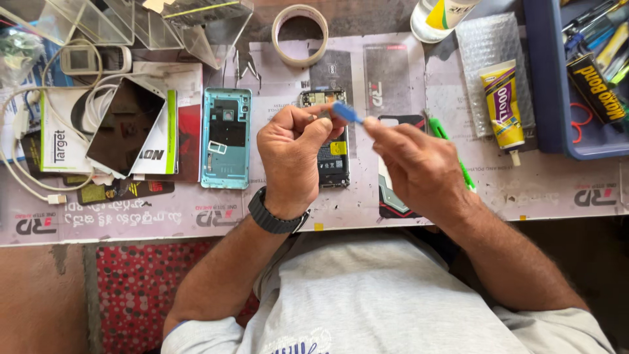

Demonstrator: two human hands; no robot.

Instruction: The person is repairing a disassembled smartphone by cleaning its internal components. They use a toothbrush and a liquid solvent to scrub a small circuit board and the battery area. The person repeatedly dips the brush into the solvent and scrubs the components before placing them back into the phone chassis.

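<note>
My left hand (291, 157), with a black watch on the wrist, is curled over an opened phone (333, 160) that lies on the work mat (164, 213); its fingers pinch something small at the phone's top end. My right hand (416, 164) pinches a small blue pry tool (346, 112) between thumb and fingertips, its tip by my left fingers above the phone. A teal phone back frame (226, 137) lies just left of my left hand. A green-handled tool (440, 128) lies partly under my right hand.
A tape roll (299, 34) sits at the back. A yellow glue tube (502, 105) lies on bubble wrap at the right, beside a blue tray (547, 78) of tools. At left are a dark phone screen (124, 128), white cables (26, 177) and clear plastic boxes (118, 23).
</note>
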